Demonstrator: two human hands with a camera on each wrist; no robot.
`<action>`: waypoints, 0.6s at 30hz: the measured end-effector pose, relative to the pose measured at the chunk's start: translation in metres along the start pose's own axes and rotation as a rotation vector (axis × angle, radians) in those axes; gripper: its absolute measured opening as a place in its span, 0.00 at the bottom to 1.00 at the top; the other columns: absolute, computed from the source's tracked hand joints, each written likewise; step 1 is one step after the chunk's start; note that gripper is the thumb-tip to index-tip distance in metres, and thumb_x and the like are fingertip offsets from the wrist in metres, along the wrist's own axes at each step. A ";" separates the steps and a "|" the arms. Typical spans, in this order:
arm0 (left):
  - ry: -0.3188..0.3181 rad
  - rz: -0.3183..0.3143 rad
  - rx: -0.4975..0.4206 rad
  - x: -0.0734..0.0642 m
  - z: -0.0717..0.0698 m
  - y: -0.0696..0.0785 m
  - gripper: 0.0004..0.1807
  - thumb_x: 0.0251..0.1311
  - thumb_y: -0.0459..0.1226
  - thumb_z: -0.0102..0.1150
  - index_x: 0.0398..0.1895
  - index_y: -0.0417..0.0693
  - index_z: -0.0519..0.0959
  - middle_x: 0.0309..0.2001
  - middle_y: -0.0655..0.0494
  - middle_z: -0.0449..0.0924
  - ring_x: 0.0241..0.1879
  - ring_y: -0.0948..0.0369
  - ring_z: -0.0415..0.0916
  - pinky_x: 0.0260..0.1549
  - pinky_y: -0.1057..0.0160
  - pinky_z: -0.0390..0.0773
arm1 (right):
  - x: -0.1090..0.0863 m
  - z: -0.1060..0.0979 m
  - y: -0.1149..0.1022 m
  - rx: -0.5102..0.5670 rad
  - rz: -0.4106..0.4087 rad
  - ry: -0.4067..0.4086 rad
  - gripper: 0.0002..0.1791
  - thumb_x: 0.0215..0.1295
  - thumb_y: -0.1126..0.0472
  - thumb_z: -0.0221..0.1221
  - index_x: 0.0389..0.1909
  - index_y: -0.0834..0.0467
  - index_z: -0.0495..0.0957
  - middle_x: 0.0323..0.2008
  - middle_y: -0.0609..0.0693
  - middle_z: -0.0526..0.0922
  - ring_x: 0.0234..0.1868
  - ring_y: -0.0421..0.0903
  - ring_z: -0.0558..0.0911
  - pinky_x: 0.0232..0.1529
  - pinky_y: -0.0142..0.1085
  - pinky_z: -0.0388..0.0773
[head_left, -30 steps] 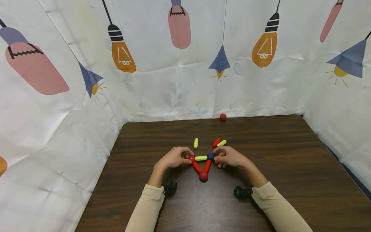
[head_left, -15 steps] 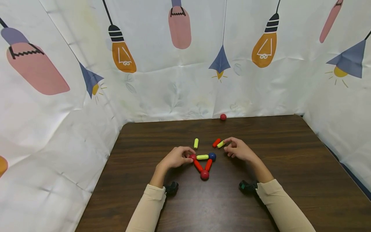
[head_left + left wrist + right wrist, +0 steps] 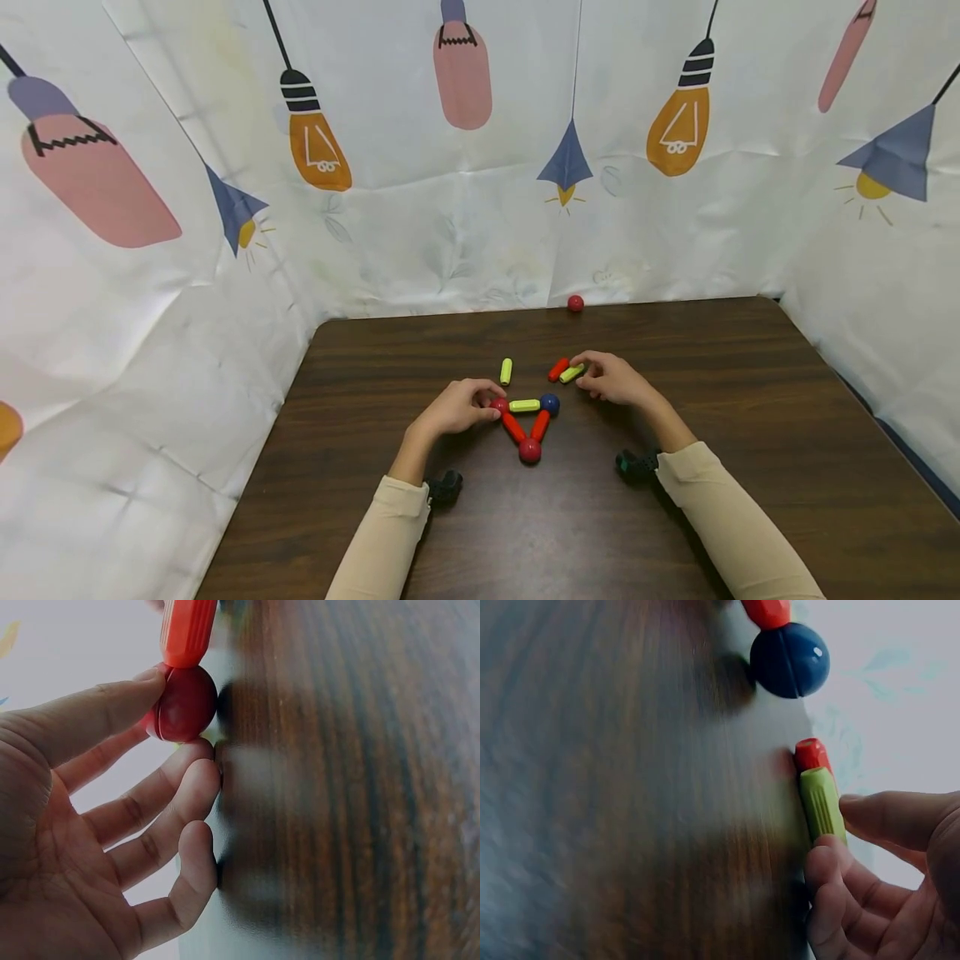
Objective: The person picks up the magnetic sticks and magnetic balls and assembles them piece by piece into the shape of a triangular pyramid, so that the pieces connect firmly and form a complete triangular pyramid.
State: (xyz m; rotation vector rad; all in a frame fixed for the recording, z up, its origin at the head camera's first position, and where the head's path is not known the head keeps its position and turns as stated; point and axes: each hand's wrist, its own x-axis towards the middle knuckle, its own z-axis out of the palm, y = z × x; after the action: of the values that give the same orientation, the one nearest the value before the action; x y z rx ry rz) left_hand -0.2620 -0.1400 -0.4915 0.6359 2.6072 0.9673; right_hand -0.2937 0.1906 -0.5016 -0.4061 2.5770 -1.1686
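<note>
On the table lies a triangle of magnetic balls and rods: a left red ball (image 3: 500, 406), a blue ball (image 3: 550, 405), a near red ball (image 3: 529, 451), two red rods (image 3: 513, 428) and a yellow-green rod (image 3: 524, 406). My left hand (image 3: 459, 407) pinches the left red ball between thumb and fingers; its other fingertips rest near the tabletop in the left wrist view. Beyond the triangle, my right hand (image 3: 613, 379) has thumb and fingertips about a loose yellow-green rod (image 3: 823, 806), which lies against a loose red rod (image 3: 811, 754).
Another yellow-green rod (image 3: 506, 372) lies behind the triangle. A single red ball (image 3: 575, 303) sits at the far edge of the brown table (image 3: 375, 350). Patterned white cloth (image 3: 465, 225) hangs behind and at both sides.
My right hand has left the blue ball and moved away from me to the loose yellow-green rod. My left hand stays on its red ball; the triangle has shifted slightly right.
</note>
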 end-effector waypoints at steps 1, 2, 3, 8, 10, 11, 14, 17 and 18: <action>0.000 0.001 -0.001 0.000 0.000 0.000 0.15 0.65 0.40 0.69 0.53 0.55 0.84 0.36 0.57 0.81 0.30 0.61 0.75 0.31 0.63 0.76 | 0.001 0.000 -0.001 -0.026 0.002 0.001 0.17 0.72 0.61 0.62 0.60 0.57 0.78 0.31 0.53 0.80 0.26 0.46 0.79 0.28 0.38 0.76; 0.000 0.001 -0.002 0.000 0.001 0.000 0.15 0.65 0.40 0.69 0.53 0.55 0.84 0.36 0.57 0.81 0.30 0.61 0.75 0.31 0.63 0.76 | 0.002 0.000 -0.001 -0.048 0.004 0.003 0.17 0.71 0.62 0.62 0.59 0.57 0.79 0.30 0.52 0.80 0.26 0.45 0.78 0.28 0.38 0.75; 0.001 0.001 -0.004 0.000 0.001 0.000 0.14 0.65 0.39 0.69 0.53 0.54 0.84 0.36 0.57 0.81 0.30 0.61 0.75 0.31 0.63 0.76 | 0.002 0.000 -0.001 -0.072 0.006 0.003 0.16 0.70 0.62 0.63 0.58 0.57 0.79 0.29 0.52 0.79 0.25 0.45 0.77 0.27 0.38 0.74; -0.004 -0.002 -0.007 -0.001 0.001 0.001 0.14 0.65 0.40 0.69 0.53 0.54 0.84 0.36 0.56 0.81 0.31 0.61 0.75 0.31 0.63 0.76 | 0.001 0.000 -0.001 -0.198 -0.019 -0.006 0.14 0.68 0.62 0.65 0.53 0.55 0.82 0.27 0.50 0.78 0.25 0.44 0.74 0.29 0.36 0.70; -0.004 -0.005 -0.007 0.000 0.001 0.001 0.14 0.65 0.40 0.69 0.53 0.55 0.84 0.36 0.56 0.81 0.31 0.61 0.75 0.32 0.63 0.76 | -0.001 0.001 -0.001 -0.232 -0.028 -0.013 0.13 0.66 0.62 0.67 0.51 0.54 0.83 0.26 0.49 0.77 0.25 0.44 0.72 0.29 0.36 0.69; -0.004 -0.007 -0.007 0.000 0.001 0.001 0.14 0.65 0.40 0.69 0.53 0.55 0.84 0.36 0.56 0.81 0.31 0.61 0.75 0.32 0.63 0.76 | -0.002 0.001 -0.001 -0.240 -0.033 -0.015 0.13 0.66 0.61 0.67 0.50 0.53 0.84 0.26 0.49 0.76 0.25 0.44 0.72 0.28 0.36 0.68; -0.002 -0.012 -0.009 0.000 0.000 0.001 0.14 0.65 0.40 0.69 0.53 0.55 0.84 0.36 0.56 0.82 0.31 0.60 0.75 0.32 0.63 0.76 | -0.004 0.002 -0.003 -0.259 -0.050 -0.021 0.12 0.65 0.61 0.69 0.49 0.52 0.85 0.24 0.48 0.73 0.24 0.44 0.70 0.28 0.35 0.66; -0.001 -0.016 -0.012 0.000 0.000 0.001 0.14 0.65 0.39 0.69 0.53 0.55 0.84 0.36 0.56 0.82 0.31 0.60 0.76 0.32 0.63 0.76 | -0.004 0.003 -0.004 -0.273 -0.072 -0.024 0.12 0.64 0.61 0.69 0.48 0.52 0.85 0.23 0.48 0.71 0.24 0.44 0.68 0.29 0.35 0.64; -0.001 -0.016 -0.012 -0.001 0.000 0.001 0.14 0.65 0.39 0.69 0.53 0.55 0.84 0.36 0.56 0.82 0.31 0.60 0.76 0.32 0.63 0.76 | -0.004 0.004 -0.004 -0.274 -0.073 -0.025 0.11 0.65 0.61 0.69 0.48 0.52 0.85 0.23 0.48 0.71 0.24 0.43 0.68 0.28 0.34 0.64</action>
State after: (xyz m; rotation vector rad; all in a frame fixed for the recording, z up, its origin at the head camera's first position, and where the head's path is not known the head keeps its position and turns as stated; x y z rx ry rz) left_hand -0.2612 -0.1396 -0.4911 0.6119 2.5993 0.9772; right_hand -0.2879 0.1872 -0.5001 -0.5733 2.7278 -0.8253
